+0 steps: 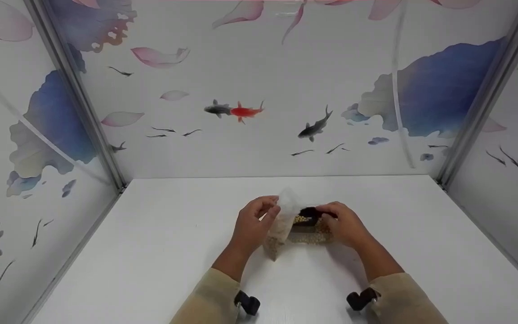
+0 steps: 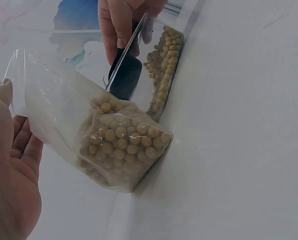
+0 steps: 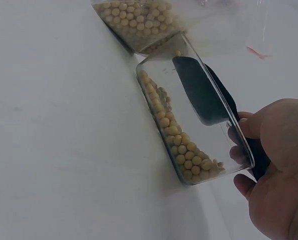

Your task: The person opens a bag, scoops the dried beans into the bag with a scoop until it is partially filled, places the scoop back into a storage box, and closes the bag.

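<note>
My left hand (image 1: pixel 251 223) pinches the upper edge of a clear plastic bag (image 1: pixel 281 225) between thumb and fingers. Round tan beans, like soybeans, fill the bottom of the bag (image 2: pixel 123 145), which stands on the table beside a clear rectangular container (image 1: pixel 310 238). More such beans (image 3: pixel 181 150) lie along the container's bottom, heaped towards the end near my right hand. My right hand (image 1: pixel 346 225) grips the handle of a black scoop (image 3: pixel 201 92). The scoop's head reaches down inside the container, over the beans, and its handle crosses the rim (image 3: pixel 246 147).
The white table (image 1: pixel 160 252) spreads around the container. White panels (image 1: pixel 268 148) printed with fish and petals rise at the back and both sides, joined by metal posts (image 1: pixel 81 99). Black clips (image 1: pixel 247 302) show at the sleeves.
</note>
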`<state>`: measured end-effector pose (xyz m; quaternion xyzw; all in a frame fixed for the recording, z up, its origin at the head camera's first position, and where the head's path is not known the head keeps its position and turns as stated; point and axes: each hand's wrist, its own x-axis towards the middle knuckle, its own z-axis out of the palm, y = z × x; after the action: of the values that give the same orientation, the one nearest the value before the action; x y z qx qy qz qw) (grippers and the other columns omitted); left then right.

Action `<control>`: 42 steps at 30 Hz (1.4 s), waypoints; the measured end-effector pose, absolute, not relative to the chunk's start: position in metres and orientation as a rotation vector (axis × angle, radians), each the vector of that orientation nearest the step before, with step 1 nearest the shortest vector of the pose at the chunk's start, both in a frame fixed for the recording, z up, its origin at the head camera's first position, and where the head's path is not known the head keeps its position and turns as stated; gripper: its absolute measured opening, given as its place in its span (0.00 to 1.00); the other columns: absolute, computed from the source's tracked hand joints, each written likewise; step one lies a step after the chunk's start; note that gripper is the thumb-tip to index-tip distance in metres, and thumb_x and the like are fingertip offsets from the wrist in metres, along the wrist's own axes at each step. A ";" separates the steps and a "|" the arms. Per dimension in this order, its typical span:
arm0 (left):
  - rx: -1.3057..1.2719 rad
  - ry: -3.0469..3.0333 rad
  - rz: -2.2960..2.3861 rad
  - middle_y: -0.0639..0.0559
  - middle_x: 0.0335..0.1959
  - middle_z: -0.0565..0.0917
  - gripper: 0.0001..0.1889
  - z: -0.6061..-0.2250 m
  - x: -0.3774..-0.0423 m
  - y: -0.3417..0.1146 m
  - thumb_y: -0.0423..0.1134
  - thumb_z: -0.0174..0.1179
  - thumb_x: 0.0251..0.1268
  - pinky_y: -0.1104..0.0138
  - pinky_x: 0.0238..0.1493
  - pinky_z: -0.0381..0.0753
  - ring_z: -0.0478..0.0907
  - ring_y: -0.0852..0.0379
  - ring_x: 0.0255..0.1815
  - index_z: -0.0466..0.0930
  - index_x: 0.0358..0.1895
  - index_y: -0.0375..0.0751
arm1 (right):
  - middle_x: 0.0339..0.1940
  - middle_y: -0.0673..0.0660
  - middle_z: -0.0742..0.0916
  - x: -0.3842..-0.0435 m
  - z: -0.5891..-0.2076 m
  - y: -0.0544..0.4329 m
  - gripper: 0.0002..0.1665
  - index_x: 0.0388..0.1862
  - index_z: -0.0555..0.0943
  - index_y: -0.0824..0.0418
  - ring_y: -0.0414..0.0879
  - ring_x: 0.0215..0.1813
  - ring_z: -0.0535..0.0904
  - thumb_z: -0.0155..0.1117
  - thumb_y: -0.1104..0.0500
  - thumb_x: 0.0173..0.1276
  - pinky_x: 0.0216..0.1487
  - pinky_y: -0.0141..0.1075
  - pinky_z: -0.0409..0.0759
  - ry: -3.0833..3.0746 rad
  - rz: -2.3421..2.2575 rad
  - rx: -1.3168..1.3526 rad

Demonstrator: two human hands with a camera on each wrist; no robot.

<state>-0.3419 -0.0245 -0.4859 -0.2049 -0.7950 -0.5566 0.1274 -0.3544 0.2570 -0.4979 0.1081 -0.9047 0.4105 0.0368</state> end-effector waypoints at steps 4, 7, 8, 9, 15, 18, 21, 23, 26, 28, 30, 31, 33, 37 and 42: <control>-0.592 -2.310 -1.616 0.57 0.69 0.83 0.08 -0.485 -0.341 -0.024 0.51 0.61 0.82 0.55 0.76 0.80 0.80 0.55 0.73 0.82 0.49 0.54 | 0.70 0.61 0.83 -0.356 -0.497 0.262 0.21 0.73 0.81 0.56 0.61 0.73 0.78 0.54 0.58 0.87 0.73 0.59 0.78 -2.757 1.263 0.336; -0.595 -2.310 -1.615 0.57 0.69 0.83 0.07 -0.484 -0.340 -0.024 0.50 0.61 0.82 0.55 0.76 0.80 0.79 0.54 0.73 0.82 0.49 0.54 | 0.72 0.61 0.81 -0.357 -0.495 0.268 0.22 0.74 0.80 0.56 0.60 0.74 0.77 0.54 0.57 0.88 0.73 0.59 0.78 -2.741 1.305 0.304; -0.596 -2.310 -1.615 0.57 0.69 0.83 0.07 -0.484 -0.340 -0.025 0.50 0.61 0.82 0.55 0.76 0.80 0.79 0.54 0.73 0.82 0.49 0.54 | 0.72 0.61 0.81 -0.357 -0.495 0.269 0.22 0.74 0.79 0.55 0.60 0.74 0.77 0.54 0.56 0.88 0.73 0.58 0.78 -2.735 1.322 0.290; -0.597 -2.310 -1.616 0.57 0.69 0.83 0.07 -0.484 -0.340 -0.025 0.50 0.61 0.83 0.56 0.76 0.80 0.79 0.54 0.74 0.82 0.49 0.54 | 0.73 0.61 0.81 -0.358 -0.494 0.271 0.22 0.75 0.79 0.55 0.60 0.75 0.77 0.54 0.56 0.88 0.73 0.58 0.78 -2.729 1.342 0.272; -0.595 -2.306 -1.630 0.56 0.69 0.83 0.07 -0.484 -0.341 -0.025 0.50 0.61 0.82 0.57 0.76 0.79 0.80 0.55 0.73 0.82 0.50 0.53 | 0.76 0.62 0.78 -0.358 -0.492 0.275 0.23 0.76 0.77 0.55 0.61 0.79 0.74 0.53 0.56 0.89 0.77 0.57 0.77 -2.698 1.428 0.234; -0.598 -2.304 -1.630 0.56 0.69 0.83 0.08 -0.484 -0.342 -0.025 0.51 0.61 0.82 0.56 0.76 0.80 0.80 0.55 0.73 0.82 0.49 0.53 | 0.76 0.63 0.78 -0.358 -0.488 0.276 0.23 0.76 0.78 0.57 0.62 0.78 0.74 0.53 0.56 0.88 0.77 0.58 0.77 -2.688 1.425 0.242; -0.602 -2.304 -1.624 0.56 0.69 0.84 0.09 -0.484 -0.342 -0.025 0.52 0.61 0.82 0.55 0.76 0.80 0.80 0.55 0.73 0.82 0.49 0.53 | 0.75 0.64 0.79 -0.356 -0.482 0.276 0.22 0.75 0.78 0.57 0.63 0.78 0.74 0.53 0.57 0.88 0.77 0.59 0.76 -2.675 1.407 0.233; -0.600 -2.303 -1.622 0.57 0.69 0.84 0.08 -0.484 -0.342 -0.025 0.51 0.61 0.82 0.55 0.76 0.80 0.80 0.55 0.73 0.82 0.48 0.54 | 0.75 0.63 0.79 -0.354 -0.477 0.277 0.22 0.75 0.78 0.57 0.62 0.78 0.74 0.53 0.57 0.88 0.78 0.59 0.76 -2.660 1.404 0.216; -0.597 -2.301 -1.627 0.57 0.68 0.84 0.07 -0.484 -0.342 -0.024 0.51 0.61 0.82 0.55 0.76 0.80 0.80 0.54 0.73 0.82 0.48 0.54 | 0.74 0.63 0.79 -0.351 -0.467 0.279 0.22 0.75 0.78 0.59 0.62 0.78 0.74 0.52 0.57 0.89 0.77 0.59 0.76 -2.631 1.377 0.206; -0.594 -2.300 -1.630 0.57 0.68 0.84 0.08 -0.484 -0.341 -0.024 0.51 0.62 0.82 0.55 0.76 0.80 0.80 0.55 0.72 0.82 0.48 0.53 | 0.74 0.63 0.79 -0.349 -0.459 0.279 0.22 0.75 0.78 0.59 0.62 0.77 0.75 0.52 0.57 0.89 0.75 0.59 0.77 -2.609 1.359 0.209; -0.594 -2.299 -1.633 0.57 0.68 0.84 0.09 -0.484 -0.341 -0.024 0.52 0.62 0.81 0.56 0.76 0.80 0.80 0.55 0.72 0.82 0.49 0.53 | 0.73 0.62 0.80 -0.345 -0.451 0.279 0.22 0.75 0.78 0.59 0.61 0.76 0.76 0.52 0.57 0.88 0.74 0.58 0.78 -2.590 1.341 0.222; -0.594 -2.298 -1.634 0.56 0.68 0.84 0.09 -0.484 -0.341 -0.024 0.53 0.62 0.81 0.56 0.76 0.80 0.80 0.55 0.72 0.82 0.49 0.53 | 0.72 0.62 0.80 -0.344 -0.447 0.279 0.22 0.74 0.79 0.58 0.61 0.75 0.76 0.53 0.57 0.88 0.73 0.58 0.78 -2.582 1.335 0.233; -0.592 -2.298 -1.634 0.57 0.68 0.84 0.10 -0.484 -0.341 -0.024 0.53 0.62 0.81 0.56 0.76 0.80 0.80 0.55 0.72 0.82 0.49 0.53 | 0.71 0.61 0.81 -0.340 -0.439 0.277 0.21 0.74 0.80 0.58 0.60 0.74 0.77 0.54 0.57 0.88 0.72 0.57 0.79 -2.569 1.323 0.256; -0.589 -2.299 -1.635 0.57 0.68 0.84 0.09 -0.484 -0.341 -0.024 0.53 0.62 0.81 0.56 0.76 0.80 0.81 0.55 0.72 0.82 0.49 0.53 | 0.71 0.60 0.81 -0.331 -0.425 0.273 0.21 0.73 0.80 0.56 0.60 0.74 0.77 0.55 0.58 0.87 0.73 0.59 0.79 -2.583 1.261 0.315; -0.585 -2.304 -1.631 0.58 0.68 0.84 0.08 -0.483 -0.341 -0.024 0.52 0.62 0.81 0.55 0.76 0.80 0.81 0.56 0.72 0.82 0.48 0.53 | 0.68 0.59 0.84 -0.322 -0.414 0.264 0.21 0.72 0.82 0.57 0.61 0.73 0.77 0.56 0.61 0.86 0.72 0.61 0.78 -2.605 1.101 0.400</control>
<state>-0.3408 -0.0243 -0.4831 -0.2011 -0.7926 -0.5610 0.1289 -0.3224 0.2645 -0.4138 0.1386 -0.9027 0.3817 0.1420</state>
